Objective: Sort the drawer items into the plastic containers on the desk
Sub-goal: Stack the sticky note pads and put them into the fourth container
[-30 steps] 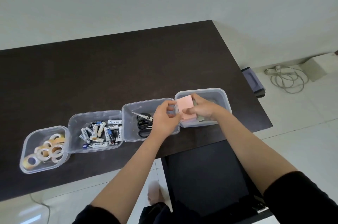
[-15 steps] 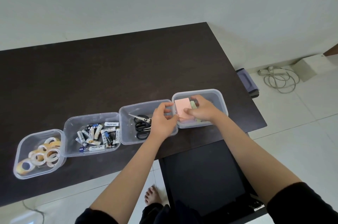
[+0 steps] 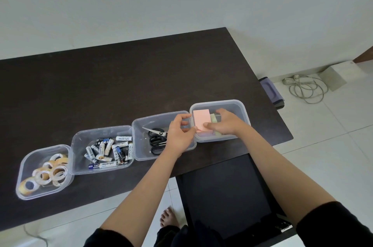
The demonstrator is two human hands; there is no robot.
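Containers (image 3: 219, 103) on dark desk (image 3: 121, 85) | white wall, tiled floor (image 3: 333, 135) | hands: right (image 3: 227, 123) grips pink pad (image 3: 201, 120), left (image 3: 178, 133) pinches rim

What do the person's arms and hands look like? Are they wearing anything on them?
Both forearms are bare. The left hand and right hand have no gloves, and no rings or watch show. Black sleeves cover the upper arms, ending around the elbows.

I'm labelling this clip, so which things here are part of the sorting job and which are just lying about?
Part of the job: pink sticky notes; rightmost container; scissors; batteries; tape rolls; left hand; right hand.

Lying about: coiled cable; purple-grey object beside the desk.
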